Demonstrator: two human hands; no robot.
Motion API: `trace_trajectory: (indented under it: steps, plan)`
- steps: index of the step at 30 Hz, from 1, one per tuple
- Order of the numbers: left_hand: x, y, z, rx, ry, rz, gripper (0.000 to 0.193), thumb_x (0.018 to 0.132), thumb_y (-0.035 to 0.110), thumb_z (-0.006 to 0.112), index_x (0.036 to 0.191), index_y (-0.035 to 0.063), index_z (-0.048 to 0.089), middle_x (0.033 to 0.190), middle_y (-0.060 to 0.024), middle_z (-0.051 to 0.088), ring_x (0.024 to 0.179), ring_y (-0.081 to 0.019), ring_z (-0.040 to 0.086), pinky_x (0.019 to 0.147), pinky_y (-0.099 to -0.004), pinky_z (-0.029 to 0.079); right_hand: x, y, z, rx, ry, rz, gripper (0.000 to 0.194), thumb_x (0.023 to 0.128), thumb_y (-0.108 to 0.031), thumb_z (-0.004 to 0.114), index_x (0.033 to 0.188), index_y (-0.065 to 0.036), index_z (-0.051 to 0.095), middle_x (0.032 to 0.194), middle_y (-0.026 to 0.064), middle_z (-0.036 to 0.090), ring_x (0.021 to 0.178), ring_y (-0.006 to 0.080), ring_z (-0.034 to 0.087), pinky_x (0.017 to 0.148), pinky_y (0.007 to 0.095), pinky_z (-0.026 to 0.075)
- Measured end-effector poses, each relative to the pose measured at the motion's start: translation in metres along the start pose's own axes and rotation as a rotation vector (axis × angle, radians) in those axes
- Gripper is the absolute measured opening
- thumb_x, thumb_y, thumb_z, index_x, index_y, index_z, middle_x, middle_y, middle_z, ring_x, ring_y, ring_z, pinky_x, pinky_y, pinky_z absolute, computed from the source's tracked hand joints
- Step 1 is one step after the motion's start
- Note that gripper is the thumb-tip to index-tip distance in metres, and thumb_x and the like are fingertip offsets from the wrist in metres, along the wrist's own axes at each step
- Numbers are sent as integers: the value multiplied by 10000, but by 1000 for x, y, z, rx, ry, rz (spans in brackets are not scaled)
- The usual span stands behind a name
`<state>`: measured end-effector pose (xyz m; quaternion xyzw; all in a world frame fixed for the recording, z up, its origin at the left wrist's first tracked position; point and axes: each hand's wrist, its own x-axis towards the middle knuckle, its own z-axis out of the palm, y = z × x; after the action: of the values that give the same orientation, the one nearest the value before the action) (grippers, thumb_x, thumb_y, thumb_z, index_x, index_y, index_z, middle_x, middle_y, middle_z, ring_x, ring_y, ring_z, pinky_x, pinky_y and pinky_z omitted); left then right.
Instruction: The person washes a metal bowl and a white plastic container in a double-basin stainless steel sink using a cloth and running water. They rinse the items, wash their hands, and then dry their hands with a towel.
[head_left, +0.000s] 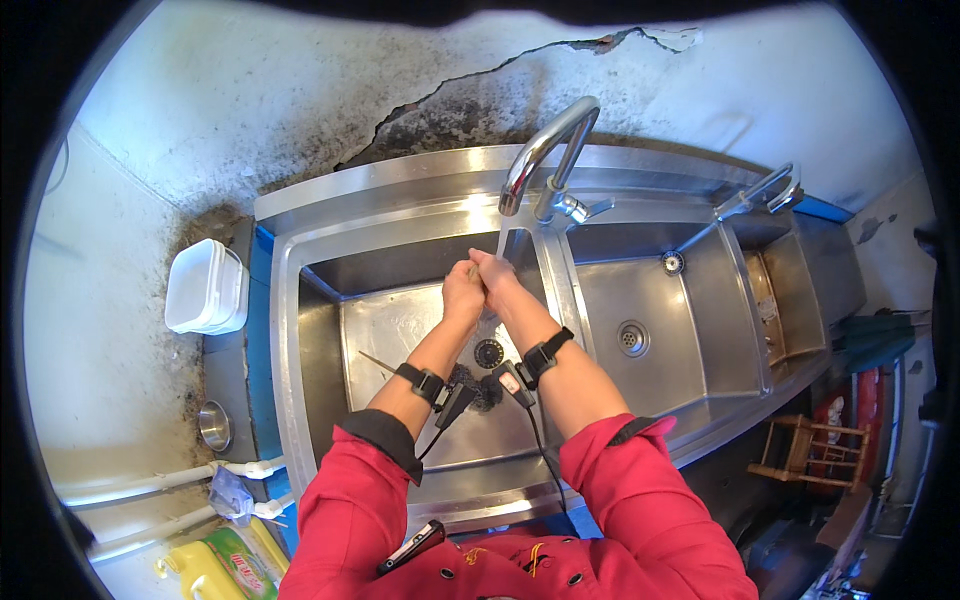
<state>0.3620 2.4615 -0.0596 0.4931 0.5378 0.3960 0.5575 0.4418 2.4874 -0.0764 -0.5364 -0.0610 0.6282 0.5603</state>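
Water runs from the chrome gooseneck faucet (551, 154) onto my hands, which are together over the left basin of the stainless steel sink (559, 277). My left hand (463, 291) and my right hand (493, 274) touch, with the fingers curled around each other; a small tan bit shows between them, too little to name. Below them in the basin lie a dark drain strainer (489, 353) and a dark wire-like scouring pad (486, 391), partly behind the wrist devices. A thin stick (375, 361) reaches out beside my left forearm.
To the right are a second basin with a drain (633, 338) and another faucet (761, 193). White plastic tubs (206, 286) and a metal bowl (215, 425) stand on the left ledge, above white pipes (187, 476) and a yellow jug (196, 570). A wooden stool (814, 452) is at lower right.
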Motion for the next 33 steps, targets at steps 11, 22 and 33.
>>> trace_trajectory:
  steps: [11,22,33]
  plan:
    - [11,-6,-43,118,-57,-40,112,890,125,613,886,13,618,749,-31,610,612,-108,557,504,-266,470,-5,-19,-2,-230,49,-73,120,805,-111,604,709,-66,548,632,26,506,542,158,476,488,328,384]
    - [8,-29,3,-664,-82,-361,98,950,155,512,899,74,531,796,-37,578,683,-151,561,597,-289,470,-53,1,-27,19,23,-324,589,892,-144,564,1406,-51,293,1167,114,516,907,188,544,763,313,465]
    - [-39,-46,21,-46,3,-111,139,890,70,566,1008,2,591,935,-74,614,821,-149,556,740,-280,454,-16,48,-69,352,154,61,300,971,-282,460,987,-12,590,918,101,628,798,248,612,702,388,511]
